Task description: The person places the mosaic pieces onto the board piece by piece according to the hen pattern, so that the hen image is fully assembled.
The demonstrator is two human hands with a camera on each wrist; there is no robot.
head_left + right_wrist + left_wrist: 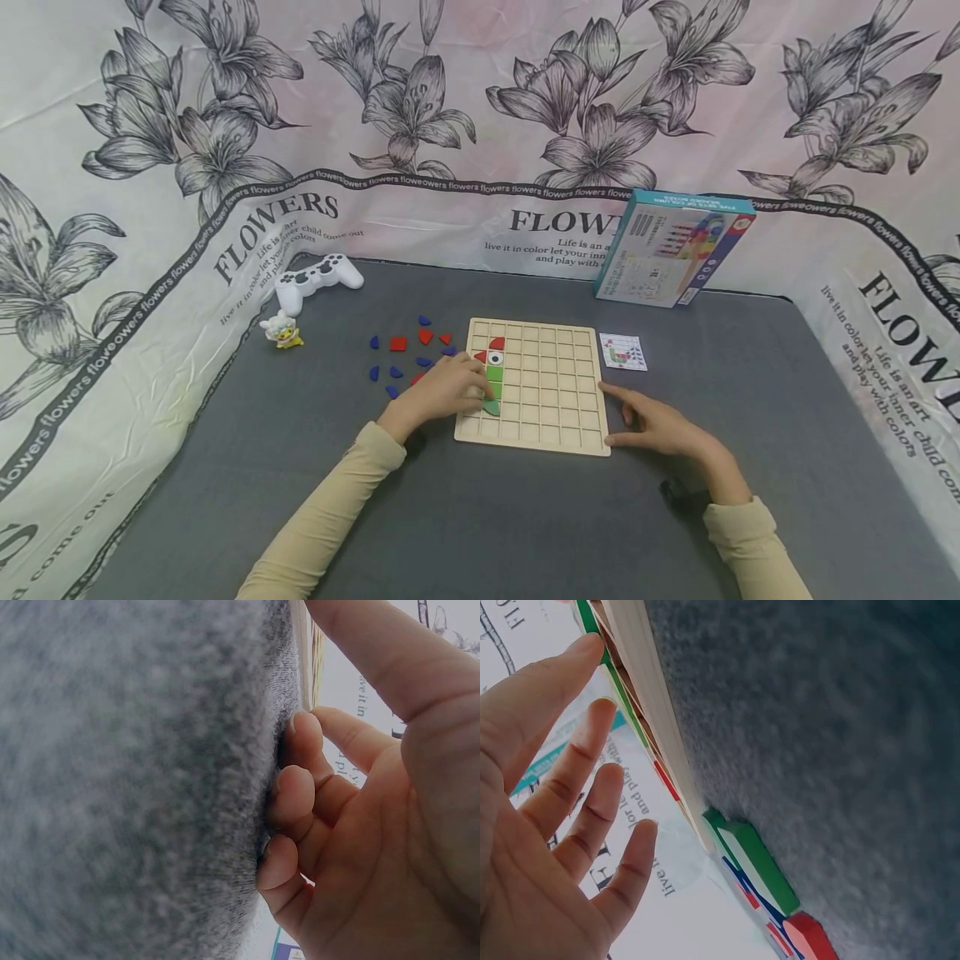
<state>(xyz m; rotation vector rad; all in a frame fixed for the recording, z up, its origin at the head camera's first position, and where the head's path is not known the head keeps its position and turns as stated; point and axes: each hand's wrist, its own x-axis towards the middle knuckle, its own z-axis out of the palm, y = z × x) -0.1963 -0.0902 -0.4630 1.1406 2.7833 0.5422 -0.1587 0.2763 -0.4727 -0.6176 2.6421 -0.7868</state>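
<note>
My sleeves (330,508) flank the board (551,383)'s near side. My left hand (445,388), fingers spread, touches its dark-green piece (491,407); my right hand (660,425), thumb and forefinger apart, its right edge.

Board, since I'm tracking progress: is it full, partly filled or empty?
The board is partly filled: the head view shows red pieces, an eye tile and green pieces near its left side, and bare cells right of them.
</note>
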